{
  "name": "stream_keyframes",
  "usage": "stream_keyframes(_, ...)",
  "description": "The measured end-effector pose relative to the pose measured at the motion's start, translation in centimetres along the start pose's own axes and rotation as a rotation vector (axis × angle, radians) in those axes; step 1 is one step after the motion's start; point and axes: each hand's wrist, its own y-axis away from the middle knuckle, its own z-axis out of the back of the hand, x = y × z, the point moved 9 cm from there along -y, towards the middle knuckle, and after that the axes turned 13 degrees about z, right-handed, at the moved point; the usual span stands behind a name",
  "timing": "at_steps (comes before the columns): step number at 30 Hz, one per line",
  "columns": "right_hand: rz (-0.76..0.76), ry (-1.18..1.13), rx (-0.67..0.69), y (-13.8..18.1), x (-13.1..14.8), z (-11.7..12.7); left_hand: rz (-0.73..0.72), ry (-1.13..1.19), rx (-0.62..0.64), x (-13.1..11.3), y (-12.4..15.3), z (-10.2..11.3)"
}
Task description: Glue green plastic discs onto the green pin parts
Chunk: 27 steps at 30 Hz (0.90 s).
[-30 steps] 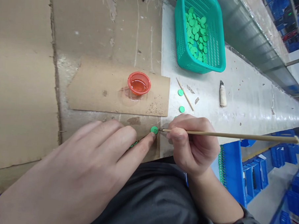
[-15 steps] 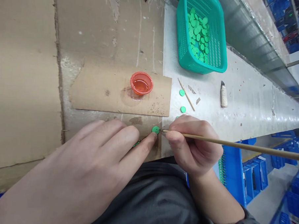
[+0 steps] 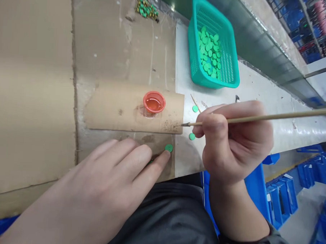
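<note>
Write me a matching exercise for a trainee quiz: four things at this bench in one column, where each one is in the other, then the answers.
Things:
1. Orange cup
2. Teal basket
3. Thin brush
4. Single green disc

Places:
A. Pinched in the right hand
B. Lying on cardboard by the left index fingertip
C. Standing on a cardboard strip, holding liquid
D. Holding a heap of green discs

Pairs: 1-C, 2-D, 3-A, 4-B
</note>
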Motion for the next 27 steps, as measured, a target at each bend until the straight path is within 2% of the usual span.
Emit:
stream_keyframes(4,0.008,-0.093,-0.009,-2.5,-0.7,-2.3,-0.121,-0.089,-0.073,-1.6,-1.4,1.3)
stream_keyframes(8,0.089,-0.105,0.050,-3.8,-0.9,-4.5,-0.125,-0.071,-0.082,-1.8,-1.9,1.7)
stream_keyframes(11,0.109,-0.085,0.083,-3.8,-1.2,-5.2,-0.119,-0.058,-0.081,-1.8,-1.8,1.8)
stream_keyframes(20,0.062,-0.044,0.138,-3.6,-1.9,-5.9,-0.106,-0.079,-0.087,-1.9,-1.8,1.8)
stream_keyframes(23,0.145,-0.005,0.103,-4.1,-1.1,-5.5,-0.108,-0.074,-0.081,-1.9,-1.7,1.8)
stream_keyframes(27,0.150,-0.061,-0.008,-4.1,0.1,-3.7,-0.099,-0.075,-0.077,-1.9,-1.5,1.6)
